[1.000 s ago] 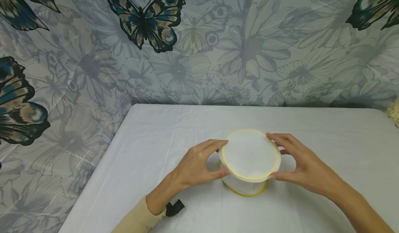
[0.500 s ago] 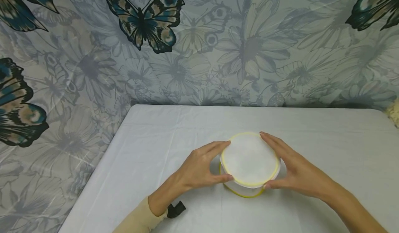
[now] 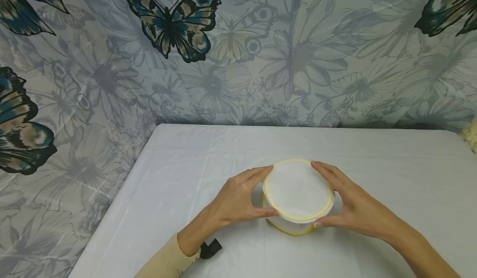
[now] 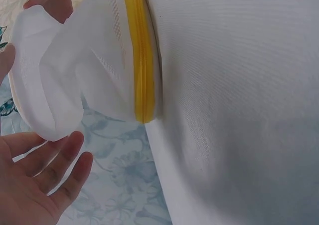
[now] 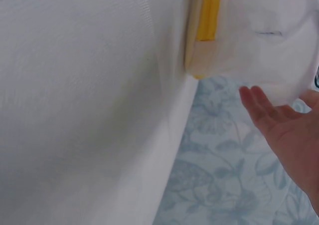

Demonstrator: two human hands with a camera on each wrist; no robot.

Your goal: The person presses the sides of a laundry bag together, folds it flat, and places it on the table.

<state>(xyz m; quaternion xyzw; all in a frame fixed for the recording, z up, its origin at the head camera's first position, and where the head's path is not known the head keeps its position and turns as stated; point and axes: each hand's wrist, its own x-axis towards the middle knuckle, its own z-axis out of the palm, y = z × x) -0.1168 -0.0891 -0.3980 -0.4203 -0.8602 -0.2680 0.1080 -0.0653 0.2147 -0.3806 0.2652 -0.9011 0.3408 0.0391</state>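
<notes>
A round white mesh laundry bag (image 3: 299,190) with yellow trim stands on the white-covered table, its flat top facing up. In the left wrist view its yellow zipper (image 4: 142,60) runs round the base at the table, and the mesh side wall (image 4: 99,60) is creased. My left hand (image 3: 242,195) holds the top rim from the left, thumb at the front and fingers toward the back. From the right, my right hand (image 3: 352,199) grips the same rim, thumb in front and fingertips at the far edge. In the right wrist view, the right-hand fingers (image 5: 259,105) lie along the bag's side.
The white cloth (image 3: 186,158) covers the table back to a patterned wall hanging (image 3: 238,63) with butterflies and flowers. A black piece (image 3: 210,249) sits at the left sleeve cuff. Something pale yellow (image 3: 470,135) shows at the far right edge.
The bag's top has come down a little toward its base. My right hand has shifted left, its fingertips now further along the far rim. The left hand has moved only slightly.
</notes>
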